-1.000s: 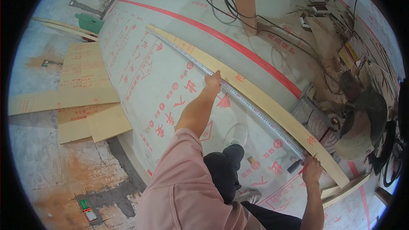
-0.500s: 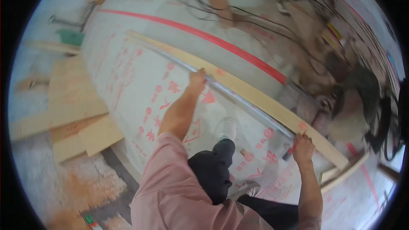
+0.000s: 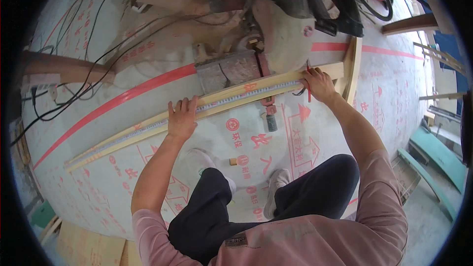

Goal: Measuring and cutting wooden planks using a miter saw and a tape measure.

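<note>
A long pale wooden board [image 3: 224,106] lies slantwise before me, partly across a dusty power saw [image 3: 283,37]. Along its face runs a silver measuring tape [image 3: 241,97] with fine markings. My left hand [image 3: 182,118] is bent over the board near its middle, fingers on the wood and tape. Near the board's right end my right hand [image 3: 319,84] is closed, its fingers on the wood at the tape's end. A thin red stick like a pencil [image 3: 309,91] sticks out from those fingers. What lies under my palms is hidden.
Black cables [image 3: 113,49] trail over the printed floor covering [image 3: 148,180] at left. A second wooden strip [image 3: 352,71] stands beyond the board's right end. A small wood block [image 3: 233,161] lies between my feet. Green panels [image 3: 438,157] lean at right.
My view has turned to the right, bringing the saw in front of me. The board now lies the other way across the view. The tape rests along its face, both hands at it.
</note>
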A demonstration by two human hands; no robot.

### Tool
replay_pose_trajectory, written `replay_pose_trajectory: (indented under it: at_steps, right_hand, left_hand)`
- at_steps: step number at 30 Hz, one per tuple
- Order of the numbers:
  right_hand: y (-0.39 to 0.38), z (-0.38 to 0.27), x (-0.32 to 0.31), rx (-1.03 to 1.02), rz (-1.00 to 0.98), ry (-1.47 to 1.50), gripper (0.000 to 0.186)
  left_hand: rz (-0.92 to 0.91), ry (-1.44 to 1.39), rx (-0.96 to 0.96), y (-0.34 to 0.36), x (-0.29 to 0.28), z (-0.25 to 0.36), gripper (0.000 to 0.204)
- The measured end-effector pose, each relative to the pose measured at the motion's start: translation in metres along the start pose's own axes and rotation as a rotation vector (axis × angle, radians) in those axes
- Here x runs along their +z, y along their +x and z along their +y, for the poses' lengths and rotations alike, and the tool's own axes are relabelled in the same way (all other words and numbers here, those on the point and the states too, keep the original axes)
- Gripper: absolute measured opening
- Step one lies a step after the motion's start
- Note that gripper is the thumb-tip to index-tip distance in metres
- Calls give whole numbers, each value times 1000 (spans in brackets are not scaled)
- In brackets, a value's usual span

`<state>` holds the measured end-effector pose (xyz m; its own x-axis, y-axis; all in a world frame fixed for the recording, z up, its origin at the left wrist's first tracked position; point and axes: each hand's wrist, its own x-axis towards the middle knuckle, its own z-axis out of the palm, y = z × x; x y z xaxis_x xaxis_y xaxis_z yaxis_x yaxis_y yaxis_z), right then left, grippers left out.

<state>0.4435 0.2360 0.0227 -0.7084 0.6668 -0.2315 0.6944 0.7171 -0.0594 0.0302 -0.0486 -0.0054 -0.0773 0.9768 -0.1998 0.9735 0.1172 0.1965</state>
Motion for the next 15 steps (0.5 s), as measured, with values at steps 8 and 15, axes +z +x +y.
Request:
replay_pose_trajectory:
  at_steps: [8, 15]
  right_hand:
    - [14, -3, -7, 37, -178, -53, 43]
    - [51, -65, 5, 68, -251, -1, 44]
  left_hand:
    - [-252, 8, 0, 19, -6, -20, 64]
    - [-306, 75, -150, -1, -49, -106, 43]
